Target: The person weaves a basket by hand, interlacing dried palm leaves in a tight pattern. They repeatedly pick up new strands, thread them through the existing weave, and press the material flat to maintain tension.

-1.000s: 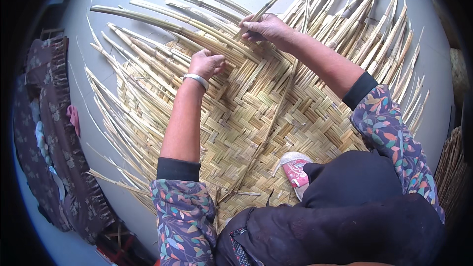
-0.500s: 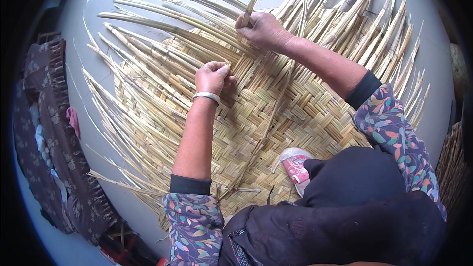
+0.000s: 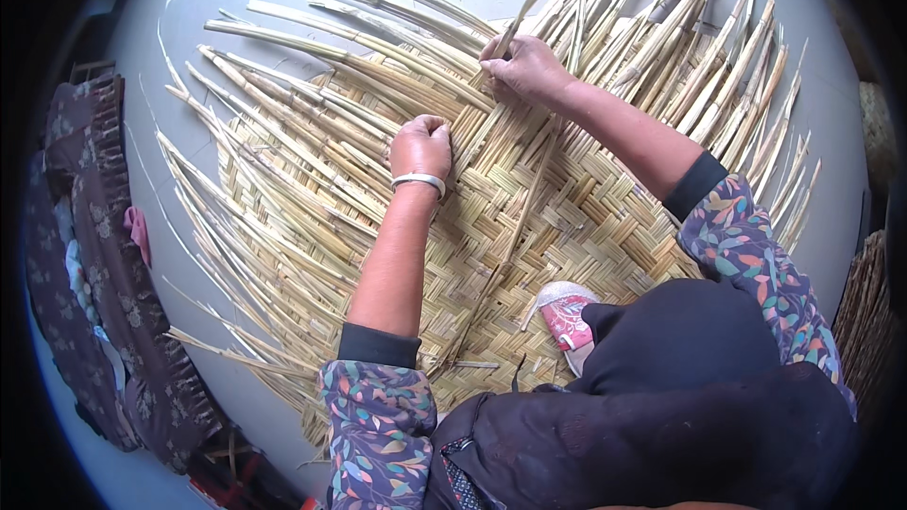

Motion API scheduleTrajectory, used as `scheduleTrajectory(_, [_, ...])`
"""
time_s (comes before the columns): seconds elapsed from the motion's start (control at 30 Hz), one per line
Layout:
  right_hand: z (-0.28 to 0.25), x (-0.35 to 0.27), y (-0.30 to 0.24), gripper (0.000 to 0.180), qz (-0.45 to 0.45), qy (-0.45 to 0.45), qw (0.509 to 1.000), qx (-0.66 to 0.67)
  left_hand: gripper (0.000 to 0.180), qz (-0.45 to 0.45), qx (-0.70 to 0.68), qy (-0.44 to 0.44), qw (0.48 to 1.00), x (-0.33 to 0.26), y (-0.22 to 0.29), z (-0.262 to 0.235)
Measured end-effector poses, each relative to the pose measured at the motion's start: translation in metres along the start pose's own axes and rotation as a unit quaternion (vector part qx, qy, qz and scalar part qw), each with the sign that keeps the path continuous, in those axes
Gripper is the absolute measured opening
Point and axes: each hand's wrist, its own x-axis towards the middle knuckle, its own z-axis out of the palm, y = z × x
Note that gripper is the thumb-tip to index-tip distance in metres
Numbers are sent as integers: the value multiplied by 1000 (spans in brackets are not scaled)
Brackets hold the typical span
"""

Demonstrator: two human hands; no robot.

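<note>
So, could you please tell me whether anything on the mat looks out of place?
Slightly: a long, thin reed lies slantwise across the woven mat, left of the pink shoe, and looks loose rather than worked into the pattern. A short stick lies crosswise near its lower end. I see nothing spilled.

Mat (image 3: 605,227): lay on the floor (image 3: 841,179).
Cloth (image 3: 104,217): was left of it.
Shoe (image 3: 567,316): rested on its near part.
</note>
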Motion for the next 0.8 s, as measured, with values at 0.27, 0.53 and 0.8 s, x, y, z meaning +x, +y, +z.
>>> scheduleTrajectory(0.27, [-9, 16, 11, 16, 149, -46, 971, 181, 20, 91, 275, -40, 956, -1, 48, -15])
scheduleTrajectory(0.53, [-26, 16, 13, 22, 142, -114, 945, 273, 30, 123, -47, -3, 991, 46, 63, 28])
scheduleTrajectory(0.8, [-65, 34, 10, 43, 59, -86, 979, 173, 22, -5, -118, -5, 993, 51, 80, 31])
